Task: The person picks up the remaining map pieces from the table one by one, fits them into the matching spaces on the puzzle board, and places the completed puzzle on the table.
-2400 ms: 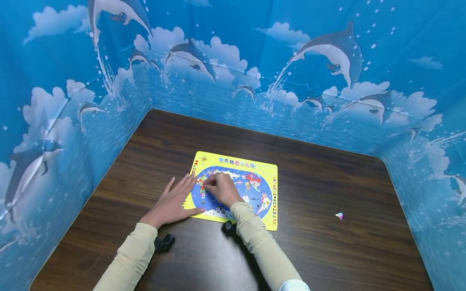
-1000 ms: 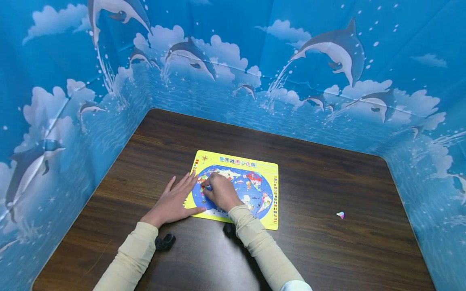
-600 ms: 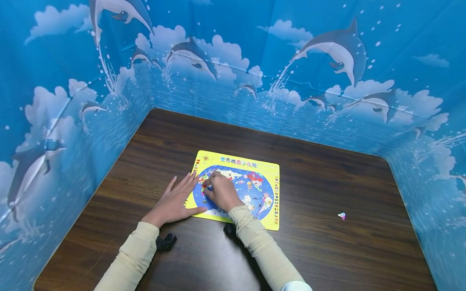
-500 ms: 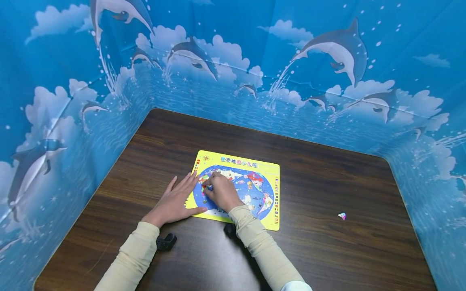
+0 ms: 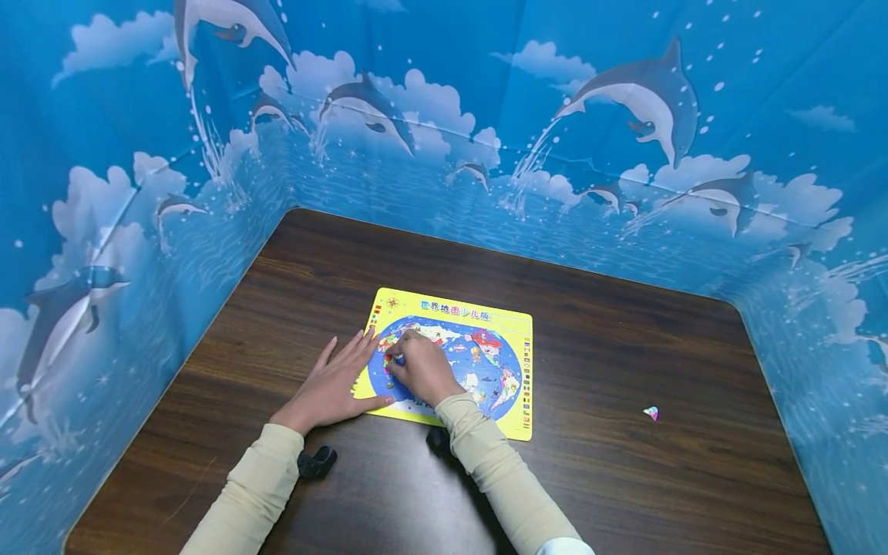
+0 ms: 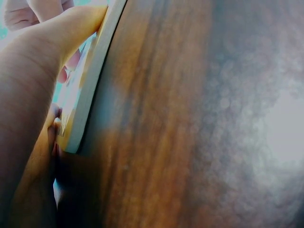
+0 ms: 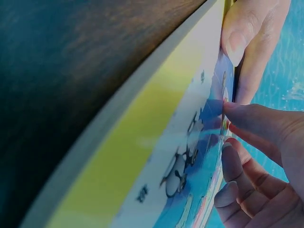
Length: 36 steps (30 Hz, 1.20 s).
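A yellow-bordered world map puzzle board [image 5: 509, 424] lies on the dark wooden table in the head view. My left hand [image 5: 333, 385] rests flat with spread fingers over its left edge, the thumb along the near edge. My right hand [image 5: 425, 366] is over the left part of the blue map, fingers bent. In the right wrist view, the right thumb and forefinger [image 7: 256, 118] pinch a small colourful puzzle piece [image 7: 225, 124] at the map surface, mostly hidden by the fingertips. Printed penguins [image 7: 175, 178] show on the map's white strip.
One small loose pink-and-white puzzle piece [image 5: 651, 412] lies on the table [image 5: 597, 478] right of the board. A blue dolphin-print curtain [image 5: 444, 177] encloses the table's far and side edges. Dark wrist cameras [image 5: 317, 462] sit at both wrists.
Since the earliest frame, my right hand has turned slightly, and a gap now shows between its thumb and forefinger over the map. My left hand and the loose piece stay put.
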Available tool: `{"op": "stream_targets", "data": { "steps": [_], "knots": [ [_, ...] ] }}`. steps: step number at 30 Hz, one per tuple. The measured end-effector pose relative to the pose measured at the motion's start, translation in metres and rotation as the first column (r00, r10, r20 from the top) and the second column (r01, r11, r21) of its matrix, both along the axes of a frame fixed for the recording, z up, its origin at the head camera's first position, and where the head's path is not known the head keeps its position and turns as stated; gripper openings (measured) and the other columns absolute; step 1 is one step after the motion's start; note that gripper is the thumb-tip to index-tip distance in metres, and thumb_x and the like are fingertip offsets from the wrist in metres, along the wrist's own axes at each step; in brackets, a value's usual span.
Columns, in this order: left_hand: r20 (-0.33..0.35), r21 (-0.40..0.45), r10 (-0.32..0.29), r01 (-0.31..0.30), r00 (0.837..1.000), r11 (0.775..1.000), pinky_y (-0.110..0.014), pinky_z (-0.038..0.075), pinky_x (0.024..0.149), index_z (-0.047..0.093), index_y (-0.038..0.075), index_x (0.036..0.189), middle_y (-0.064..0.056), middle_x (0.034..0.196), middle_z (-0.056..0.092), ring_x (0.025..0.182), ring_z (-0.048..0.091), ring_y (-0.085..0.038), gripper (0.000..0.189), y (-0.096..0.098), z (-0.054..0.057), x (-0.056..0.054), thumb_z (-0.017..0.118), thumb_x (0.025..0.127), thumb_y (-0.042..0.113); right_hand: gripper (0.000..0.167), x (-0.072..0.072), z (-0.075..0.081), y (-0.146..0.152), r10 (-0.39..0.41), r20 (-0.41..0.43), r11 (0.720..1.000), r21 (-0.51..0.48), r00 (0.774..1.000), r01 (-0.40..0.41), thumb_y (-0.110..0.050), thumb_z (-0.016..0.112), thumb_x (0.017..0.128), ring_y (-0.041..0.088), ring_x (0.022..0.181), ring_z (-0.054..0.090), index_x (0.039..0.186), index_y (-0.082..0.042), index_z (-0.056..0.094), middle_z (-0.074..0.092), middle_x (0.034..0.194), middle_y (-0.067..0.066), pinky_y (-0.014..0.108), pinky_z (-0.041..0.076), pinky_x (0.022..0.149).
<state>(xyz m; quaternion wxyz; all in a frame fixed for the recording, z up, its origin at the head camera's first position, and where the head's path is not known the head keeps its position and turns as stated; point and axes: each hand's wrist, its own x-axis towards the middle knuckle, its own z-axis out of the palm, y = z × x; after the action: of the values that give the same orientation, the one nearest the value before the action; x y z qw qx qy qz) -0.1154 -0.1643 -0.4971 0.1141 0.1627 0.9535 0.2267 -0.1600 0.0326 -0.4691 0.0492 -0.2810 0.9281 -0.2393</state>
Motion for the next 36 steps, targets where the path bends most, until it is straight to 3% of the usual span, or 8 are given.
{"op": "stream_targets", "data": {
  "steps": [9, 16, 24, 29, 36],
  "knots": [
    [-0.003, 0.000, -0.010, 0.010, 1.000, 1.000, -0.059, -0.003, 0.125, 0.019, 0.012, 0.166, -0.007, 0.174, 0.012, 0.160, 0.008, -0.028, 0.111, 0.005, -0.002, 0.000, 0.062, 0.086, 0.076, 0.028, 0.002, 0.001, 0.005, -0.014, -0.004, 1.000, -0.009, 1.000, 0.014, -0.019, 0.079, 0.093, 0.016, 0.093, 0.069, 0.119, -0.008, 0.078, 0.071, 0.106, 0.006, 0.030, 0.059, 0.082],
    [0.003, -0.013, -0.016, 0.017, 1.000, 1.000, -0.059, -0.004, 0.126, 0.019, 0.011, 0.166, -0.007, 0.174, 0.011, 0.160, 0.008, -0.028, 0.111, 0.008, -0.001, -0.001, 0.062, 0.087, 0.076, 0.026, 0.000, 0.005, 0.015, -0.068, 0.009, 0.996, -0.058, 0.998, 0.068, -0.021, 0.078, 0.095, 0.021, 0.096, 0.071, 0.116, -0.005, 0.077, 0.073, 0.108, 0.009, 0.036, 0.059, 0.085],
    [0.008, -0.012, -0.020, 0.020, 1.000, 1.000, -0.059, -0.003, 0.125, 0.018, 0.011, 0.166, -0.008, 0.174, 0.011, 0.160, 0.008, -0.029, 0.111, 0.010, -0.001, -0.001, 0.062, 0.087, 0.075, 0.020, -0.002, 0.012, 0.057, -0.199, 0.031, 0.969, -0.143, 0.979, 0.202, -0.013, 0.070, 0.099, 0.020, 0.082, 0.066, 0.116, -0.003, 0.077, 0.072, 0.100, 0.010, 0.032, 0.057, 0.071],
    [0.002, 0.004, -0.016, 0.016, 1.000, 1.000, -0.060, -0.004, 0.125, 0.018, 0.010, 0.166, -0.009, 0.173, 0.011, 0.160, 0.008, -0.030, 0.111, 0.007, -0.001, -0.001, 0.064, 0.087, 0.074, 0.019, -0.001, 0.015, 0.111, -0.370, 0.039, 0.907, -0.200, 0.928, 0.370, -0.006, 0.069, 0.098, 0.024, 0.082, 0.068, 0.115, -0.002, 0.077, 0.071, 0.100, 0.012, 0.038, 0.057, 0.072],
    [0.013, -0.015, -0.020, 0.020, 1.000, 1.000, -0.059, -0.006, 0.125, 0.015, 0.010, 0.166, -0.009, 0.174, 0.008, 0.160, 0.005, -0.030, 0.113, 0.001, -0.002, -0.002, 0.063, 0.087, 0.075, 0.022, 0.009, 0.017, 0.206, -0.599, 0.070, 0.763, -0.253, 0.798, 0.595, 0.001, 0.065, 0.097, 0.034, 0.093, 0.070, 0.116, 0.003, 0.075, 0.072, 0.105, 0.022, 0.048, 0.056, 0.083]
  ]
}}
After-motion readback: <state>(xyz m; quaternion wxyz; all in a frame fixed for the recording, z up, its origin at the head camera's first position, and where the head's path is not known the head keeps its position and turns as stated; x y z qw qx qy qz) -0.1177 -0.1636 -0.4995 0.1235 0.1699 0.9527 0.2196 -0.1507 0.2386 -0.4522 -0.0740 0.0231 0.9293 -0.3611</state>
